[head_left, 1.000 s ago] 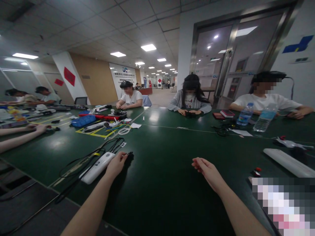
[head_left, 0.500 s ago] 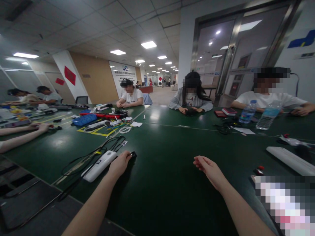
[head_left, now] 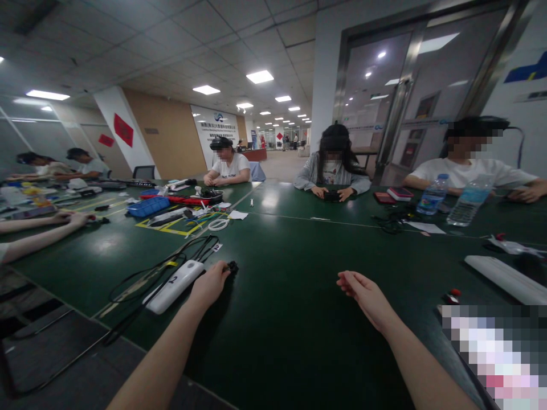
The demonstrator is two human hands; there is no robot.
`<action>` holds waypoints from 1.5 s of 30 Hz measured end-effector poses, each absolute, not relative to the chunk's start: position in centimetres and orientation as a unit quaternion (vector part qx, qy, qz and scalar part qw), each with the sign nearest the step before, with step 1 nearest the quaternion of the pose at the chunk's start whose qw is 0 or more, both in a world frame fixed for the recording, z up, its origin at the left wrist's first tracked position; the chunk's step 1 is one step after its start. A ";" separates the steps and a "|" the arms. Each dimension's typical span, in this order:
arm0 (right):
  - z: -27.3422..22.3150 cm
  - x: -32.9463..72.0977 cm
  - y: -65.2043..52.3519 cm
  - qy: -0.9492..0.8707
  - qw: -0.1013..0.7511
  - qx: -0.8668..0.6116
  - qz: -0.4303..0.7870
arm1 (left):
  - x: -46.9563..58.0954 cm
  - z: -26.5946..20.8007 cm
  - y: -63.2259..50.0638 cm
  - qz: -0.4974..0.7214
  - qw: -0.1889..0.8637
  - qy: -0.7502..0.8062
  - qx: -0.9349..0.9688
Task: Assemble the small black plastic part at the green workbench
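The left hand [head_left: 210, 286] holds a black object [head_left: 233, 267].

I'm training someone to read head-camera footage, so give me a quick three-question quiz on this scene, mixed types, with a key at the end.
1. Multiple choice: what does the left hand have at its fingertips?
A) A water bottle
B) A small black object
C) A sheet of paper

2. True or false: the left hand is nearer to the blue plastic basket than the right hand is.

3. Fill in the blank: the white oblong device beside the left hand is marked with the number ___.

Key:
1. B
2. True
3. 2
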State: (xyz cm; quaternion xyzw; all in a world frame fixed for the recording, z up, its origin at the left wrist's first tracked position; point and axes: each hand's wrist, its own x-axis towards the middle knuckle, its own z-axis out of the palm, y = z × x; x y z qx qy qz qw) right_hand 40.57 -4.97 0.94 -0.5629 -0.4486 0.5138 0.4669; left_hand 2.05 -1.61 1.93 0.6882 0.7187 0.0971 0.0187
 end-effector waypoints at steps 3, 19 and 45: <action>0.9 40.6 -5.0 -0.447 0.467 -0.562 0.516 | 2.2 2.3 -1.8 0.103 0.026 0.712 0.694; 0.2 40.9 -4.6 -0.457 0.470 -0.555 0.512 | 1.5 0.7 -1.4 0.175 0.037 0.703 0.688; 0.4 40.7 -4.7 -0.449 0.473 -0.555 0.517 | 1.8 0.1 -0.5 0.196 0.078 0.723 0.658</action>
